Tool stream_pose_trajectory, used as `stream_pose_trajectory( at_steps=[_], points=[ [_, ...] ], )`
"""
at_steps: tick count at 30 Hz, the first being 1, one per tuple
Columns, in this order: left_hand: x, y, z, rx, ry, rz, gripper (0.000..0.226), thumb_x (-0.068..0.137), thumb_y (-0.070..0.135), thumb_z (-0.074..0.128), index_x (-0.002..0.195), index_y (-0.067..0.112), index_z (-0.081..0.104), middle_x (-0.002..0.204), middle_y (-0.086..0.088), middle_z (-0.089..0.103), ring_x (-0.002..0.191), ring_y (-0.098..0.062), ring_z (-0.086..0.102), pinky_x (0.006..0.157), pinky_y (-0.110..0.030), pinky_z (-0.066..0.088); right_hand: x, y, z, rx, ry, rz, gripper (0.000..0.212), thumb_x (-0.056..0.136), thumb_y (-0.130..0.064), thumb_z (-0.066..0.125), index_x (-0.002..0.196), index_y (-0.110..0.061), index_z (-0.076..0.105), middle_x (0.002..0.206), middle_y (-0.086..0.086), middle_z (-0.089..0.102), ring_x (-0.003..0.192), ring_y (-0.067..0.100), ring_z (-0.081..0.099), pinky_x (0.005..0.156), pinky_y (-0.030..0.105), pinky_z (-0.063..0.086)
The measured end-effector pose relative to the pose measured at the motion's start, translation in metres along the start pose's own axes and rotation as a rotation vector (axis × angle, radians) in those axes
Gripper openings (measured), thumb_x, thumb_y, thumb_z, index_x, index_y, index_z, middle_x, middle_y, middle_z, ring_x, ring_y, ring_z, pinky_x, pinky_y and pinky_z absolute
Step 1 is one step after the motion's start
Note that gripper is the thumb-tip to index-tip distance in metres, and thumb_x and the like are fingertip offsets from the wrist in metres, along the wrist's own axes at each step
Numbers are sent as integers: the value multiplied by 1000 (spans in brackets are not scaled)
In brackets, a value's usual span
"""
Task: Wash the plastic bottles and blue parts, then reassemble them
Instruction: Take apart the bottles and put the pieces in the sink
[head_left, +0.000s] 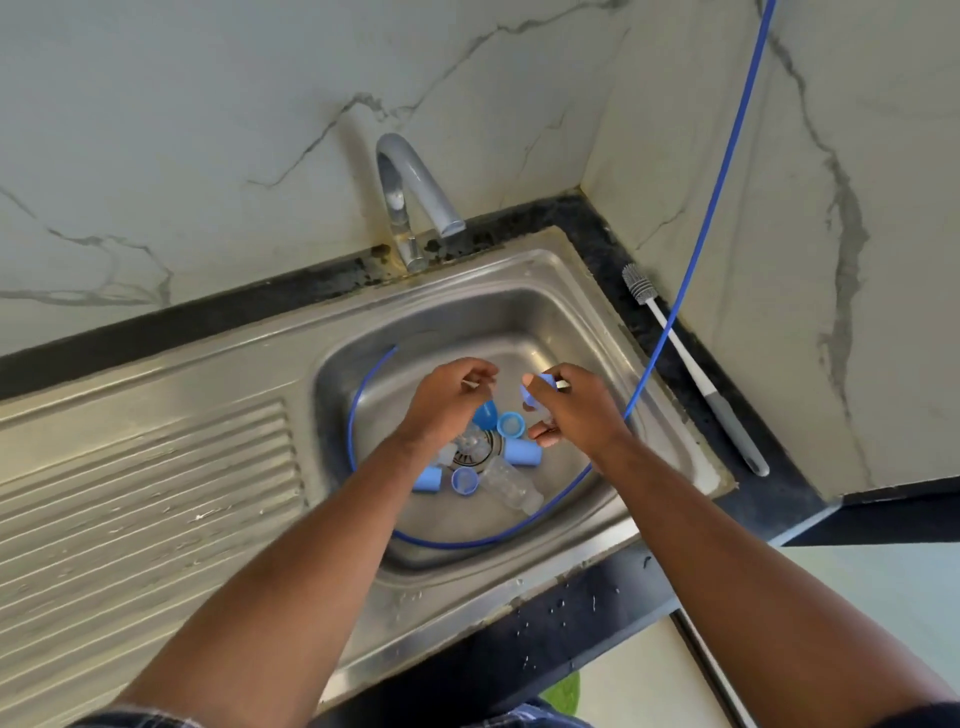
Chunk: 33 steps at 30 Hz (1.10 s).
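Steel sink (519, 312) set in a dark worktop (597, 597), and I'm looking straight down into it. Nearest in the basin, a clear bottle (511, 486) lies among loose blue caps (465, 480). Just above, my right hand (576, 410) has its grip pinched on a blue part (540, 387). My left hand (452, 400) is curled, can't tell round what. Tap (410, 197) sits behind.

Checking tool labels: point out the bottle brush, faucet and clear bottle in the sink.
bottle brush (685, 358): head view, on its white shaft.
faucet (423, 184): head view, on the curved spout.
clear bottle (511, 486): head view, on its body.
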<state>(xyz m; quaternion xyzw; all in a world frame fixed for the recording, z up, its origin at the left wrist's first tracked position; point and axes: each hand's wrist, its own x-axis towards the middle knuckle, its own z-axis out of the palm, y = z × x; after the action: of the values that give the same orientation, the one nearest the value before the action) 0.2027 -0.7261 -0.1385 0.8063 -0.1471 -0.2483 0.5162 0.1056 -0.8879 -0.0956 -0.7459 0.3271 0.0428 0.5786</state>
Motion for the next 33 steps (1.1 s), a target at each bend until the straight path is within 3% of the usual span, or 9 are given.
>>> stream_pose_trajectory(
  at_steps=[2, 4, 7, 10, 14, 19, 26, 30, 33],
  points=[
    [-9, 13, -5, -137, -107, 47, 24, 92, 22, 73, 116, 22, 70, 105, 4, 75, 94, -9, 71, 78, -29, 60, -1, -8, 10, 55, -68, 30, 46, 94, -49, 65, 103, -4, 62, 89, 13, 76, 57, 30, 69, 61, 43, 58],
    [-20, 24, -10, -204, -176, 85, 24, 94, 23, 72, 117, 20, 69, 104, -1, 76, 93, -12, 73, 78, -28, 60, -7, -20, 18, 46, -135, 35, 51, 96, -57, 57, 103, -7, 65, 85, 11, 77, 58, 29, 67, 60, 37, 51],
    [-31, 28, -21, -211, -113, 94, 19, 93, 24, 73, 112, 19, 70, 96, 0, 77, 89, -12, 73, 81, -34, 61, -17, -34, 29, 6, -198, 12, 56, 101, -60, 41, 102, -12, 70, 83, 12, 77, 61, 31, 67, 58, 33, 51],
    [-43, 29, -38, -311, -21, 43, 12, 96, 15, 68, 107, 19, 69, 94, 2, 74, 85, -7, 71, 79, -26, 59, -25, -43, 39, 68, -259, 8, 60, 106, -54, 31, 106, -9, 72, 90, 15, 76, 64, 28, 68, 53, 29, 50],
    [-65, 25, -57, -567, 0, -9, 15, 99, 11, 63, 113, 10, 69, 106, -8, 74, 97, -17, 72, 82, -26, 58, -40, -49, 49, 203, -296, -65, 30, 106, -28, 48, 115, -8, 69, 109, 19, 73, 84, 26, 70, 65, 34, 58],
    [-88, 22, -69, -653, 7, 10, 25, 99, 9, 62, 122, 0, 67, 113, -15, 74, 103, -23, 72, 88, -31, 58, -56, -53, 59, 287, -358, -176, 25, 102, -17, 59, 119, -5, 71, 108, 16, 75, 105, 31, 71, 87, 32, 59],
    [-103, 36, -78, -687, -2, 5, 12, 98, 13, 63, 106, 10, 72, 100, -9, 77, 96, -21, 74, 81, -26, 58, -78, -63, 62, 297, -357, -190, 24, 98, -17, 65, 118, -8, 72, 108, 12, 76, 105, 28, 72, 93, 36, 59],
    [-100, 41, -79, -591, 16, 44, 18, 92, 14, 73, 109, 10, 72, 107, -16, 75, 101, -28, 74, 86, -33, 60, -80, -71, 66, 283, -275, -188, 21, 90, -15, 74, 110, -7, 76, 101, 12, 77, 98, 26, 74, 89, 35, 60],
    [-96, 45, -78, -497, 27, 53, 20, 92, 17, 74, 111, 9, 72, 107, -17, 74, 101, -29, 74, 91, -39, 60, -74, -71, 72, 215, -169, -186, 13, 92, -6, 69, 102, -8, 76, 96, 14, 77, 95, 29, 75, 88, 39, 61]
  ],
)
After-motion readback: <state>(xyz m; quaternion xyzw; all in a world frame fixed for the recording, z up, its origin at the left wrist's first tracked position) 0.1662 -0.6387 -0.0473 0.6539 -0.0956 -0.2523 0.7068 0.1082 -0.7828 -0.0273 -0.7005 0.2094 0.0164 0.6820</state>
